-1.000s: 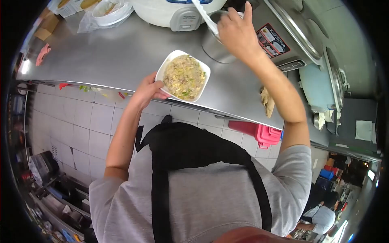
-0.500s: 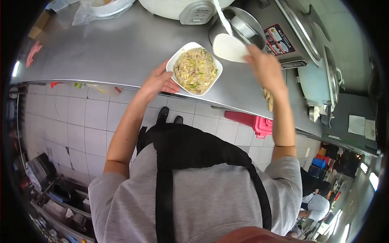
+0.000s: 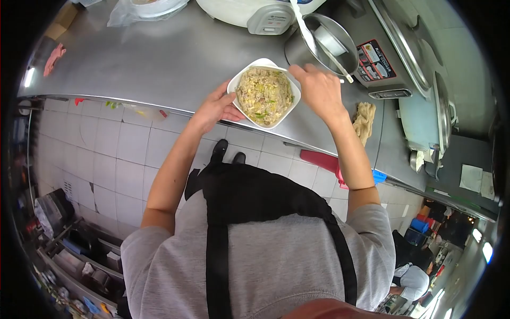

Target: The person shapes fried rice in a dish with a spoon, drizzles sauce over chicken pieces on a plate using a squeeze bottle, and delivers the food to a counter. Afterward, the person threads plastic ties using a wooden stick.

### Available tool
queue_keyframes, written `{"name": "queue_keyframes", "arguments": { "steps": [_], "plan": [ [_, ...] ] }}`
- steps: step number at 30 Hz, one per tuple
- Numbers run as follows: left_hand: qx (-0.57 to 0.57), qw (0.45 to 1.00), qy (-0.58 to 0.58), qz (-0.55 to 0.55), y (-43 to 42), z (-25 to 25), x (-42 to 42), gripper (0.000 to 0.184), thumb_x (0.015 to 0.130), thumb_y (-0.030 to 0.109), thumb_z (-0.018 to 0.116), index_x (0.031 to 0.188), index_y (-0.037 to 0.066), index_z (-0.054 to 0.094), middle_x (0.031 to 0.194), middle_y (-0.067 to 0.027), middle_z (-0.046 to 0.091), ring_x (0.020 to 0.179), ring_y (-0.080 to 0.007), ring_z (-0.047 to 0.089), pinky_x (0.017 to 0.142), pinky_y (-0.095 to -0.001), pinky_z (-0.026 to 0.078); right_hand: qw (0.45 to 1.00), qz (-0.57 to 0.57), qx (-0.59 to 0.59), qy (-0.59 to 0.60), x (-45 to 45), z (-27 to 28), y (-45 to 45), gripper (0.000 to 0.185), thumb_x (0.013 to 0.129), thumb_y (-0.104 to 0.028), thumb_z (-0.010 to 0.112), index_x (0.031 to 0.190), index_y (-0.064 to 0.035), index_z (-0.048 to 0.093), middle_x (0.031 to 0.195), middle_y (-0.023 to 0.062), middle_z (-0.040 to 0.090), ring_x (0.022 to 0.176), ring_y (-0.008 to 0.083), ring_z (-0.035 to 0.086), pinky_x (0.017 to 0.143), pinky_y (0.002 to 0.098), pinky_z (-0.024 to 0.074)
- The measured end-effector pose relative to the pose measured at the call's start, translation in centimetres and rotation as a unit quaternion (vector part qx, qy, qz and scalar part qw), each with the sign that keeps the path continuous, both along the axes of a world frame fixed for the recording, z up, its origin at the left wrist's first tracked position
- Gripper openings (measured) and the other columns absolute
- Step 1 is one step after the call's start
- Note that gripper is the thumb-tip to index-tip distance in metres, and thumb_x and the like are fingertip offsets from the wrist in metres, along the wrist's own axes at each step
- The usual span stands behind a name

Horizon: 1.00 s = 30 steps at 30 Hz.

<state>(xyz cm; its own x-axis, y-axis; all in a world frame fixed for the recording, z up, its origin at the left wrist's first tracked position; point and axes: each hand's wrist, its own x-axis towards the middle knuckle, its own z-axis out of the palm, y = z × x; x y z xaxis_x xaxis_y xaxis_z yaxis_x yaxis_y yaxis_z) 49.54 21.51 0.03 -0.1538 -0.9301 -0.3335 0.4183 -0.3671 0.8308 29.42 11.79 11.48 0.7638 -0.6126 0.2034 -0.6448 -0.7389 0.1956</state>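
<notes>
Steel surface (image 3: 159, 64) bears a white bowl (image 3: 296, 101) of fried rice (image 3: 264, 95) near its front edge, the left hand's (image 3: 217, 109) grip holding its side. The right hand (image 3: 319, 90) has come closer to the bowl's rim; I cannot tell its blurred grip. Beyond stands a metal pot (image 3: 294, 50).

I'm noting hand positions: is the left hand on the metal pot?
No, the left hand is at the side of the white bowl of fried rice.

bowl (image 3: 262, 62): plain white
food (image 3: 264, 95): tan-ish, yellow and green flecks
desk (image 3: 159, 58): steely grey
rag (image 3: 364, 119): tan-ish
apron (image 3: 260, 191): solid black
floor (image 3: 130, 151): pale, gridded
</notes>
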Motion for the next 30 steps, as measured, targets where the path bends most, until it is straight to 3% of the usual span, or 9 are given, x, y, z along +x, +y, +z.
{"name": "queue_keyframes", "arguments": {
  "steps": [7,10,15,20,24,30],
  "plan": [
    [-0.008,1.000,0.011,0.000,0.0,-0.1,0.1,0.046,0.090,0.018,0.039,0.132,0.008,0.022,0.094,-0.0137,0.058,0.070,-0.0186,0.063,0.059,-0.0255,0.053,0.993,0.109,-0.046,0.003,1.1,-1.6,-1.3,0.020,0.069,-0.007,0.049,0.084,-0.0181,0.058,0.065,0.0072,0.054,0.062,0.0225,0.058,0.052,0.0349,0.0446],
    [-0.004,1.000,-0.002,0.009,0.1,-0.1,-0.2,0.047,0.089,0.015,0.038,0.132,0.007,0.022,0.094,-0.0141,0.058,0.070,-0.0192,0.063,0.059,-0.0260,0.054,0.998,0.065,-0.024,-0.001,-0.3,-0.7,-2.2,0.018,0.070,-0.007,0.049,0.083,-0.0159,0.058,0.066,0.0080,0.055,0.064,0.0249,0.059,0.053,0.0369,0.0450],
    [0.004,0.998,-0.008,0.057,0.8,0.2,-1.5,0.046,0.087,0.010,0.037,0.131,0.007,0.023,0.096,-0.0155,0.058,0.071,-0.0217,0.063,0.060,-0.0286,0.054,0.988,-0.019,0.152,-0.018,-3.3,-2.6,0.5,0.013,0.077,-0.010,0.048,0.090,-0.0116,0.051,0.072,0.0122,0.057,0.068,0.0328,0.058,0.057,0.0430,0.0453],
    [0.007,0.986,0.118,0.115,2.0,0.4,-3.8,0.044,0.087,0.008,0.037,0.128,0.007,0.021,0.109,-0.0189,0.051,0.087,-0.0280,0.061,0.073,-0.0339,0.052,0.981,-0.045,0.169,-0.081,-4.9,-3.6,2.0,0.013,0.079,-0.011,0.048,0.091,-0.0106,0.049,0.075,0.0124,0.057,0.066,0.0343,0.057,0.058,0.0448,0.0452],
    [0.004,0.988,0.111,0.103,2.0,0.0,-4.0,0.042,0.088,0.011,0.039,0.126,0.007,0.022,0.112,-0.0195,0.048,0.092,-0.0301,0.059,0.076,-0.0358,0.051,0.981,-0.036,0.157,-0.107,-3.8,-1.9,3.7,0.014,0.076,-0.008,0.048,0.090,-0.0104,0.048,0.074,0.0125,0.055,0.063,0.0346,0.057,0.055,0.0447,0.0453],
    [0.043,0.998,0.032,0.045,1.8,0.8,-2.0,0.046,0.089,0.019,0.043,0.128,0.006,0.022,0.103,-0.0160,0.055,0.089,-0.0250,0.060,0.072,-0.0307,0.051,0.984,0.003,0.151,-0.098,-3.7,-1.6,3.8,0.015,0.075,-0.006,0.048,0.090,-0.0091,0.047,0.073,0.0137,0.055,0.061,0.0359,0.056,0.054,0.0456,0.0454]
  ]
}}
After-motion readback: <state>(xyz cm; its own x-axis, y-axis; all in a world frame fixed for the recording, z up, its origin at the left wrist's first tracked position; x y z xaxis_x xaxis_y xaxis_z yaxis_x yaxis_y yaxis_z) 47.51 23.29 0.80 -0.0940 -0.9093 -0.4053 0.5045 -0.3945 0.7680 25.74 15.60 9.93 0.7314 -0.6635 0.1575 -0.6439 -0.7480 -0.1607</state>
